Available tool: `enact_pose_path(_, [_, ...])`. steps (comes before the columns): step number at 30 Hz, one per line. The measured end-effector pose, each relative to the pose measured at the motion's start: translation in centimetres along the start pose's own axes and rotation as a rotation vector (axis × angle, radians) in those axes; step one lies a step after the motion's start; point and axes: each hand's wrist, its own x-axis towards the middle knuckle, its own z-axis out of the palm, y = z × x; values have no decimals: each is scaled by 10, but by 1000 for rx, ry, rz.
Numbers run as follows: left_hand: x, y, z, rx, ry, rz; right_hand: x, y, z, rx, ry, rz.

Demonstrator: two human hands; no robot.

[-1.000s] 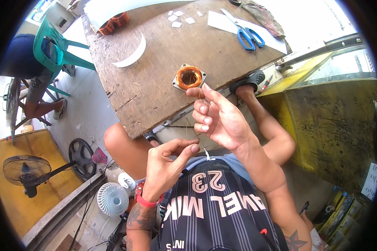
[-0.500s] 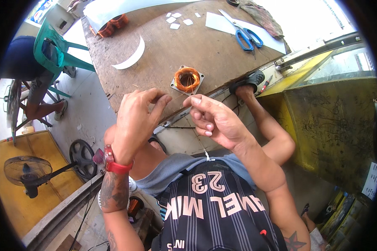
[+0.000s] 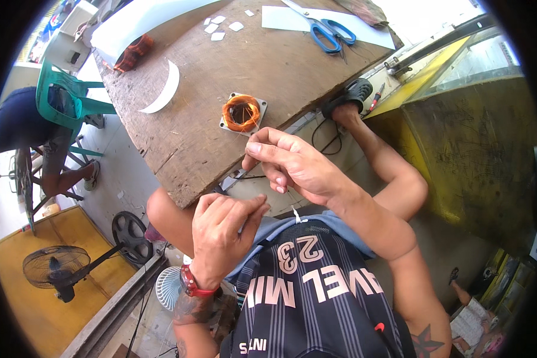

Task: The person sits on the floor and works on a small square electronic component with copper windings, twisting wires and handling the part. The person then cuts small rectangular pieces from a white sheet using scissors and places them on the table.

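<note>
A ring-shaped copper wire coil (image 3: 241,114) sits on a square metal stator core (image 3: 259,105) near the front edge of the wooden table. Just in front of it is my right hand (image 3: 289,161), thumb and index finger pinched together. A faint strand of wire seems to run from the coil toward these fingertips. Lower down, over my lap and off the table, my left hand (image 3: 227,230) is closed in a pinch. Whatever lies between its fingertips is too fine to make out.
Blue-handled scissors (image 3: 333,37) lie on a white sheet (image 3: 280,19). Small white paper pieces (image 3: 218,36), a white crescent (image 3: 164,89) and more copper coils (image 3: 134,52) are on the table. A fan (image 3: 56,265) and a person on a green chair (image 3: 56,98) are at left.
My left hand has drawn down and away from the coil, toward my lap. My right hand stays close to the coil. The view has shifted, so the table appears further left.
</note>
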Motion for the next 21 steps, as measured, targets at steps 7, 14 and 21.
enact_pose_path(7, [43,-27,3,244,134,-126,-15,-10,-12,6,0,33])
enact_pose_path(14, [76,-51,4,335,-62,-44,-20,-7,-15,-107,37,-2])
enact_pose_path(21, [68,-22,-3,68,88,-149,-21,6,-1,-541,127,-196])
